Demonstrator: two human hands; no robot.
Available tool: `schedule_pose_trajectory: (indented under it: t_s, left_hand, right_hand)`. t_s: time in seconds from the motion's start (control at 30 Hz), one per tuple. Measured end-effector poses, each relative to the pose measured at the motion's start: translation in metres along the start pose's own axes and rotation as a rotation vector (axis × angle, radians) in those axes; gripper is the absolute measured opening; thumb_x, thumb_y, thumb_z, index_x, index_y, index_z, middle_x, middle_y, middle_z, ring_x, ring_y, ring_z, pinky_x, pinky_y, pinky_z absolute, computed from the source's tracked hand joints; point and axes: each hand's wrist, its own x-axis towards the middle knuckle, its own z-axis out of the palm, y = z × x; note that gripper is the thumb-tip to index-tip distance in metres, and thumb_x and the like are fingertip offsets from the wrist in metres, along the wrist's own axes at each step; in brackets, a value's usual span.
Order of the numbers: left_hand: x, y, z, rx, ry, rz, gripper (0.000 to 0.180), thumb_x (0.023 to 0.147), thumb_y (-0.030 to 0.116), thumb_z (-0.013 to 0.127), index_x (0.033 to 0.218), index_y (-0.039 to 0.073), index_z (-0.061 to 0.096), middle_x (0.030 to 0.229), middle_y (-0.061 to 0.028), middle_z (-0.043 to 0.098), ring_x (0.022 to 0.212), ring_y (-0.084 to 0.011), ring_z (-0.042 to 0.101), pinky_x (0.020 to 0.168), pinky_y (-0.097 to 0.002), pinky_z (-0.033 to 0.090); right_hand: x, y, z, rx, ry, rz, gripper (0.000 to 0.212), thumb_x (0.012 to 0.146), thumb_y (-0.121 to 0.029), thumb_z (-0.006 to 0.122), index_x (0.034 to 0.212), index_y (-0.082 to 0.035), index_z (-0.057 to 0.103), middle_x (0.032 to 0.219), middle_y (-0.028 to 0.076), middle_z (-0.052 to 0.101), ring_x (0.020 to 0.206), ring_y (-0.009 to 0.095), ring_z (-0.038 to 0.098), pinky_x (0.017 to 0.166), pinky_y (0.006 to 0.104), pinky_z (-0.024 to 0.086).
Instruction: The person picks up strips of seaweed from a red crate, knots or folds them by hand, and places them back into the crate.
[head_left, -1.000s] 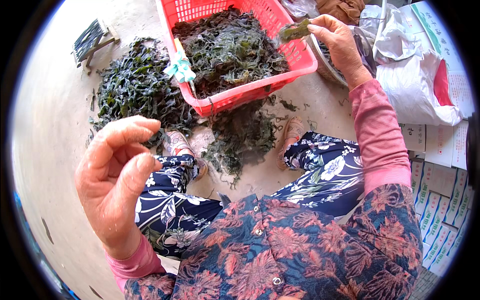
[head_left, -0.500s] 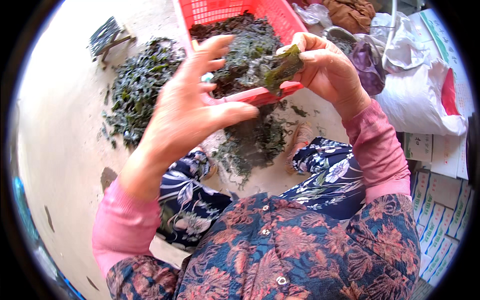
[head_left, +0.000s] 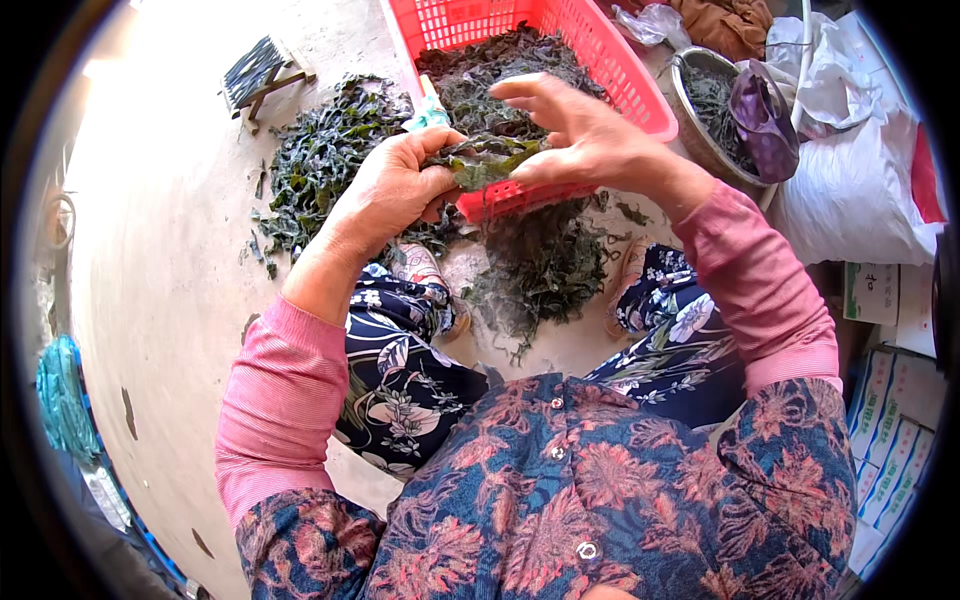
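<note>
Between thumb and fingers, my left hand [head_left: 385,190] pinches one end of a dark green piece of seaweed [head_left: 490,165]. Its free end stretches to the right over the near rim of the red plastic basket [head_left: 640,95]. My right hand [head_left: 595,140] is open, fingers spread, with the thumb close to that free end; whether they touch I cannot tell. More dark seaweed [head_left: 500,65] fills the basket. A loose heap of seaweed [head_left: 325,150] lies on the floor to the left, and a smaller heap [head_left: 545,265] lies between my feet.
A light stick wrapped in teal material [head_left: 428,108] leans at the basket's left edge. Beyond the left heap stands a small folding stool [head_left: 265,75]. On the right are a round tub of dark strands [head_left: 715,110], a purple bag [head_left: 765,120], white sacks [head_left: 850,195] and stacked cartons [head_left: 890,430].
The seaweed has passed from my right hand to my left. My left hand has closed on it, while my right hand has opened. The whole view has shifted slightly.
</note>
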Motion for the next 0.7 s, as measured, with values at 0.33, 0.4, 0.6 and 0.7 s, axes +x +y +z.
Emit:
schedule_pose_trajectory:
  t_s: [0.33,0.4,0.6,0.7]
  left_hand:
    - [0.017,-0.024,-0.011,0.615,0.128,-0.006,0.014,0.079,0.005,0.049,0.092,0.003,0.054,0.063,-0.0002,0.051,0.055,-0.0063,0.047,0.051,-0.0207,0.040]
    - [0.025,-0.032,-0.015,0.918,0.162,0.020,0.019,0.076,0.007,0.047,0.092,0.001,0.054,0.073,-0.0136,0.058,0.067,-0.0252,0.056,0.063,-0.0358,0.045]
    - [0.043,-0.048,-0.013,1.251,0.068,-0.157,0.020,0.075,0.009,0.045,0.088,0.001,0.058,0.085,-0.0199,0.061,0.081,-0.0330,0.060,0.071,-0.0414,0.047]
    - [0.040,-0.057,-0.002,1.343,-0.173,-0.318,0.020,0.074,0.010,0.047,0.081,0.003,0.064,0.089,-0.0189,0.062,0.084,-0.0312,0.060,0.074,-0.0382,0.048]
  right_hand:
    - [0.022,0.022,0.026,-0.682,-0.066,0.022,0.020,0.079,-0.019,0.052,0.086,-0.001,0.054,0.071,0.015,0.060,0.070,0.030,0.060,0.062,0.0375,0.046]
    - [0.027,0.033,0.036,-0.878,-0.097,-0.012,0.015,0.078,-0.017,0.050,0.083,-0.003,0.054,0.070,0.016,0.060,0.070,0.031,0.060,0.061,0.0384,0.047]
    - [0.035,0.053,0.050,-0.966,-0.172,-0.065,0.011,0.073,-0.012,0.049,0.079,-0.004,0.054,0.069,0.015,0.061,0.068,0.030,0.061,0.058,0.0397,0.047]
    - [0.024,0.045,0.056,-0.997,-0.327,0.018,0.016,0.073,-0.015,0.050,0.072,-0.004,0.062,0.073,0.014,0.063,0.072,0.026,0.063,0.060,0.0363,0.049]
